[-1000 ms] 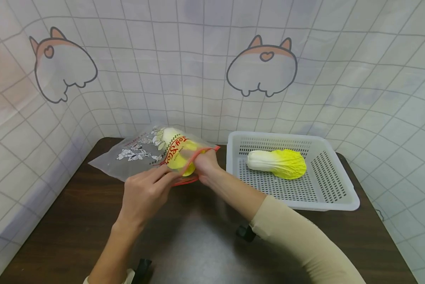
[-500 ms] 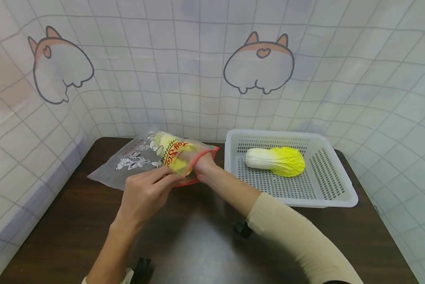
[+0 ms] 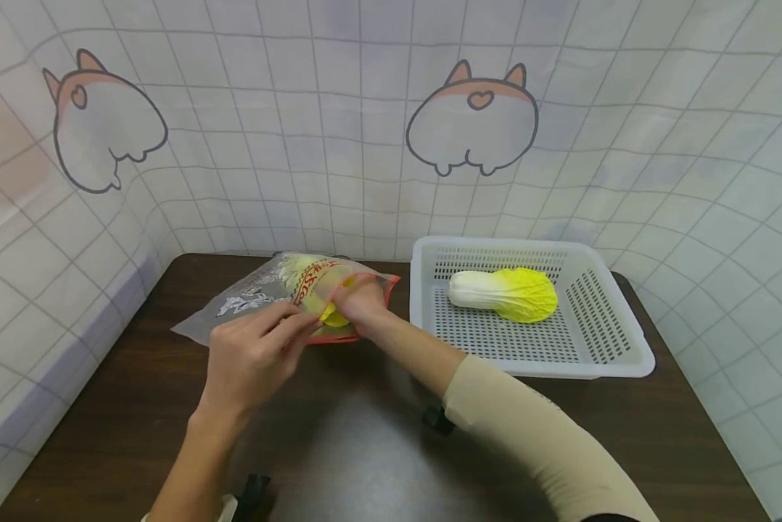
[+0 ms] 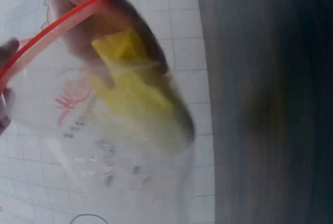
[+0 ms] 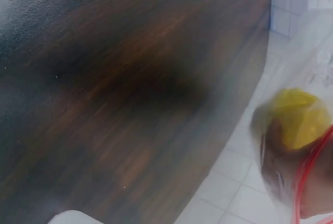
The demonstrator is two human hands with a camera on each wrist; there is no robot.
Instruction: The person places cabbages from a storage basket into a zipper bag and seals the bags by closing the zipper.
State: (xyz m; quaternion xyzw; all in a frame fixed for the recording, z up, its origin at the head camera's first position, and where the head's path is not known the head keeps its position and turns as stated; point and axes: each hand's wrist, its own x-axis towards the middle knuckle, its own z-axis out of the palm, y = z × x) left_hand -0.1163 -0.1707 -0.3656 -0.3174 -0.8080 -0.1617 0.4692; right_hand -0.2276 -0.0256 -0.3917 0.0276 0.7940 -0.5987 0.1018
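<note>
Inside the printed clear bag, here's the cabbage, yellow leaves toward the mouth, paler end deeper in! And the right hand is in past the red rim, thumb and fingers wrapped, by the look of both wrist views, around those leaves; blur hides the exact grip. Over at the near side, the left hand pinches the bag's edge, holding the mouth apart.

So the step in hand, I'd judge, is settling this cabbage in the bag. The next move calls for the left pinch to hold firm while the right fingers let go and slip out without dragging leaves along.

Further out, just right of the bag on the dark table, the white basket holds a second cabbage, lying on its side, untouched.
</note>
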